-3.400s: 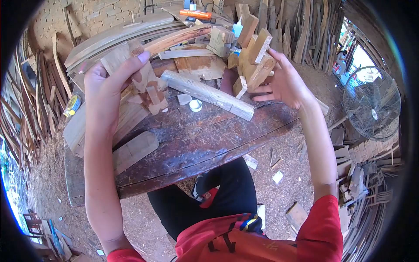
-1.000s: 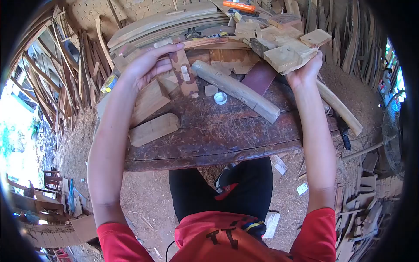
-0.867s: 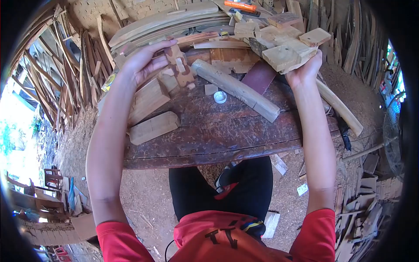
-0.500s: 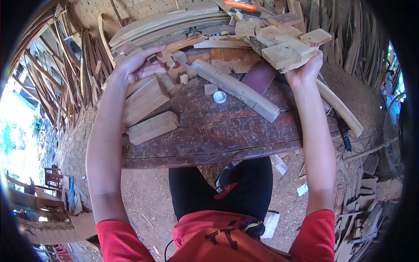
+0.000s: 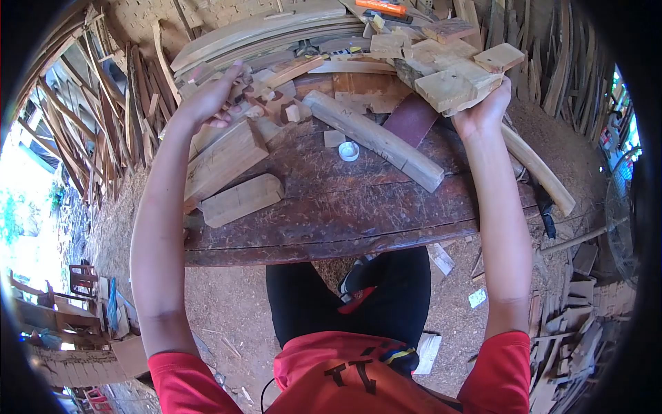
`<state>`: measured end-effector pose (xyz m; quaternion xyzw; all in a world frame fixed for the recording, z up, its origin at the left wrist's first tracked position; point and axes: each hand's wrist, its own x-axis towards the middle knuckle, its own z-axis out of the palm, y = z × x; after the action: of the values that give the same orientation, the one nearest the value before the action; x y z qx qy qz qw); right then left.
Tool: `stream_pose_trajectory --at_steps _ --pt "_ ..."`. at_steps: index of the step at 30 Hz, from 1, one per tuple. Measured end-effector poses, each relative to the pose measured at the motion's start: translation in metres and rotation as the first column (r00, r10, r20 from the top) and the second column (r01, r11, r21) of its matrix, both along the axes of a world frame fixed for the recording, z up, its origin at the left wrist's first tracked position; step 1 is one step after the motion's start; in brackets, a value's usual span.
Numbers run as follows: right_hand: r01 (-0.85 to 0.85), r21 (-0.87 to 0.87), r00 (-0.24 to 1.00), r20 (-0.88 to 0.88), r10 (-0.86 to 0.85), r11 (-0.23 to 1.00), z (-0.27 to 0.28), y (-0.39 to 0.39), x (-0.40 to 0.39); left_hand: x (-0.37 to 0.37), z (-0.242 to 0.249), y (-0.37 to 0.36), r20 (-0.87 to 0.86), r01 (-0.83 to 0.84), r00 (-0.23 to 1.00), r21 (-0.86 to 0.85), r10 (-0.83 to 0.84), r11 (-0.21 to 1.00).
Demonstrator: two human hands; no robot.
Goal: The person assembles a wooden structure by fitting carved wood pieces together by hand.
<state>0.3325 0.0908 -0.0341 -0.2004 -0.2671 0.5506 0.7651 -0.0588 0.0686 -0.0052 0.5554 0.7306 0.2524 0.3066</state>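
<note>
My left hand is over small wood offcuts at the back left of the bench; its fingers are spread apart, and I see nothing gripped in them. My right hand is closed around the near edge of a pale, thick wood block at the back right. That block lies against a heap of other pieces, including a smaller flat block just above the hand. My right fingertips are hidden beneath the wood.
On the dark bench lie a long squared timber, a round-ended block, a white round cap and a reddish-brown sheet. An orange-handled tool sits at the back. Wood strips lean along both sides.
My left hand has moved slightly left and up, its palm turning down over the offcuts. The thick block under it has shifted a little left. My right hand stays on its block.
</note>
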Motion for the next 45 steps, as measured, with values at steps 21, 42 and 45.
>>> stream_pose_trajectory --at_steps 21,42,45 --pt "-0.119 0.009 0.989 0.090 0.117 0.993 -0.005 0.004 0.005 0.087 0.037 -0.040 -0.422 0.380 0.895 0.555 -0.143 0.740" --pt "-0.377 0.101 0.917 0.184 0.355 0.921 -0.004 0.010 0.004 0.151 0.047 -0.078 -0.608 0.728 0.675 0.454 -0.418 0.514" --pt "-0.369 0.111 0.920 0.183 0.346 0.923 -0.005 0.010 0.004 0.150 0.041 -0.075 -0.595 0.731 0.680 0.497 -0.429 0.468"
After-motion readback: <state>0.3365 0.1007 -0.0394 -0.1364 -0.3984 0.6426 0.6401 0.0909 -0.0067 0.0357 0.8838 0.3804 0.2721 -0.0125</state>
